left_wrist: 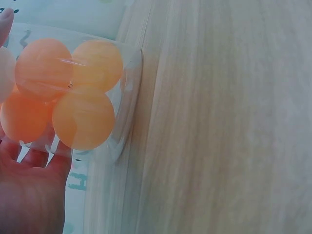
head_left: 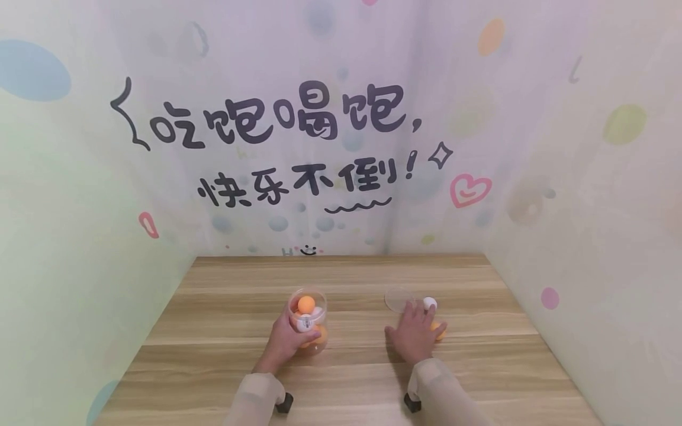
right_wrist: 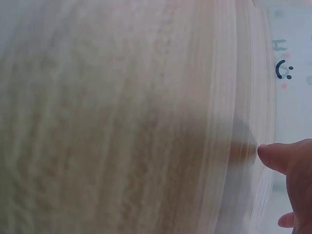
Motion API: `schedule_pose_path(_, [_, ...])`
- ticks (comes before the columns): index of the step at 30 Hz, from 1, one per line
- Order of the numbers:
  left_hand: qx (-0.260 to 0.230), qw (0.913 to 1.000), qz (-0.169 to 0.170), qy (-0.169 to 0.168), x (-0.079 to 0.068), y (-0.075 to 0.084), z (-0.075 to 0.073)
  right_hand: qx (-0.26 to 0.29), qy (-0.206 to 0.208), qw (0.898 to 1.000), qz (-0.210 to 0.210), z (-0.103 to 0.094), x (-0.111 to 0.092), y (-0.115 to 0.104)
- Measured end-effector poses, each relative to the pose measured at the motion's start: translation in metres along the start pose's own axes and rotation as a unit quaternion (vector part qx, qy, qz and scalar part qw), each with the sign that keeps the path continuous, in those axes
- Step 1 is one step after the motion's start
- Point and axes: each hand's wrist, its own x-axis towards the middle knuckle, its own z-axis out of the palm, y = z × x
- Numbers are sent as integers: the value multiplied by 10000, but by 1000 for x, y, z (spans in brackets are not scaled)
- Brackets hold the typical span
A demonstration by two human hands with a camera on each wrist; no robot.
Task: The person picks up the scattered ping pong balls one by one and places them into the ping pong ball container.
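A clear plastic jar (head_left: 323, 313) stands upright on the table, holding several table tennis balls, with an orange ball (head_left: 306, 305) and a white ball (head_left: 305, 323) near its mouth. My left hand (head_left: 284, 342) grips the jar's side, thumb across the front. In the left wrist view, orange balls (left_wrist: 84, 119) show through the wall. My right hand (head_left: 414, 334) is spread low over the table, fingers extended. Just past its fingertips lies a loose white ball (head_left: 430, 303). An orange ball (head_left: 440, 331) is partly hidden beside that hand; contact is unclear. The right wrist view shows the thumb (right_wrist: 275, 157).
A clear round lid (head_left: 398, 299) lies flat beyond the right hand, left of the loose white ball. The wooden table (head_left: 240, 278) meets a printed wall (head_left: 351, 231) at the back, with pale side walls left and right.
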Motion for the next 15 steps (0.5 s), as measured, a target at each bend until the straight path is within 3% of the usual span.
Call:
schedule_pose_path(7, [-49, 9999, 149, 26, 1, -2, 0, 293, 27, 9995, 89, 2, 0, 4])
schedule_pose_path(15, [-27, 9999, 142, 25, 1, -3, -1, 176, -57, 9998, 63, 5, 0, 3])
